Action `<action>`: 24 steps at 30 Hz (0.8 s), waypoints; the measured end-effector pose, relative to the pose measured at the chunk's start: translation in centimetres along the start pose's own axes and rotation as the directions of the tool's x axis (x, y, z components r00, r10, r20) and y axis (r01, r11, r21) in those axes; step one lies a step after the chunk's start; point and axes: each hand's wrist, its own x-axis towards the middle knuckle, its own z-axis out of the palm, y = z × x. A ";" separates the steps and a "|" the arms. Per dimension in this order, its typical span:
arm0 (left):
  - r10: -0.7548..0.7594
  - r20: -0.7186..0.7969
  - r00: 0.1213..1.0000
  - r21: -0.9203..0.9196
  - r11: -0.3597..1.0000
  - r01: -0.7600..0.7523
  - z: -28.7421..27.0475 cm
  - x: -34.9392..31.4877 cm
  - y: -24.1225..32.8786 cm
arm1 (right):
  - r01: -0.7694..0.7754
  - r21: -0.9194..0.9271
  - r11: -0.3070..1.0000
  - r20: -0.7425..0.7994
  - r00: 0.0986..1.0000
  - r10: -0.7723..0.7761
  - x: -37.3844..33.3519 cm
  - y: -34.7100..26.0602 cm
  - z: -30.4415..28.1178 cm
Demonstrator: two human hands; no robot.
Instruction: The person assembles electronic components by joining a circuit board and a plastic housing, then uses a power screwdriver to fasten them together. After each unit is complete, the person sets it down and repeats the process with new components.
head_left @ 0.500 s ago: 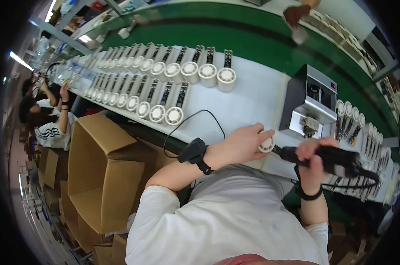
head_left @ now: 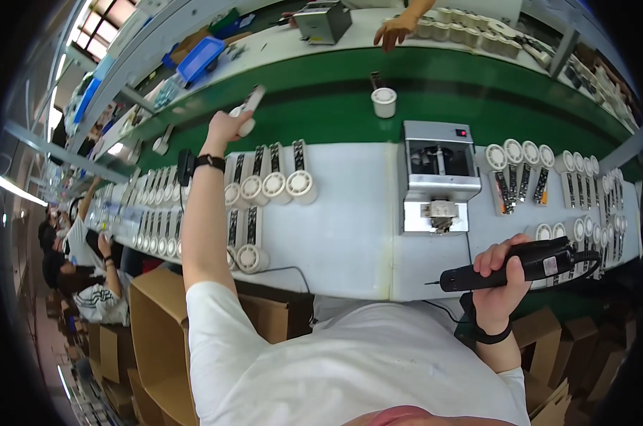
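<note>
White unit (head_left: 252, 105), round head and straight handle: held aloft in the left hand (head_left: 228, 128), over the green belt (head_left: 321, 99), beyond the silver machine (head_left: 441, 177) and well to its left. The fingers are closed on the round head; their exact placement is blurred.

Black driver (head_left: 509, 268): gripped in the right hand (head_left: 504, 280), just nearer than the machine and toward its right. The fingers are wrapped around the body, with the thin bit (head_left: 432, 283) pointed left; a dark cable (head_left: 587, 255) is attached at the rear.

Machine: stood on the white table (head_left: 350, 227); a red-lit switch (head_left: 462, 133) is mounted at its upper right.

Far row (head_left: 275, 184) and near row (head_left: 251, 257) of like units: laid out to the machine's left, handles directed away, dark strips exposed.

Right-hand group (head_left: 520, 156) of like units: arranged close on the machine's right, with further ones set beyond.

Lone unit (head_left: 384, 104): placed on the belt, beyond the machine and slightly left.

Co-worker's hand (head_left: 396, 30): extended past the belt, beyond the machine, fingers directed downward.

Blue bin (head_left: 201, 58): kept on the far bench (head_left: 282, 48), well left of the machine.

Cardboard box (head_left: 151, 319): positioned below table level, nearer than the machine and far to its left.
</note>
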 end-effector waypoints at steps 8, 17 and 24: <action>0.288 0.171 0.942 0.802 0.516 -0.303 6.9 14.0 -9.2 | 0.136 -0.177 0.975 -0.273 0.945 -0.182 -0.8 -1.8 -2.3; 0.089 -0.098 0.991 0.424 0.905 -0.039 2.9 7.0 2.1 | 0.094 -0.265 0.960 -0.151 0.979 -0.138 -3.3 -0.4 -5.6; 0.924 0.158 0.348 -0.329 0.382 -0.864 13.1 -33.0 20.1 | 0.114 -0.423 0.899 0.292 0.956 0.016 -5.2 -0.3 -7.5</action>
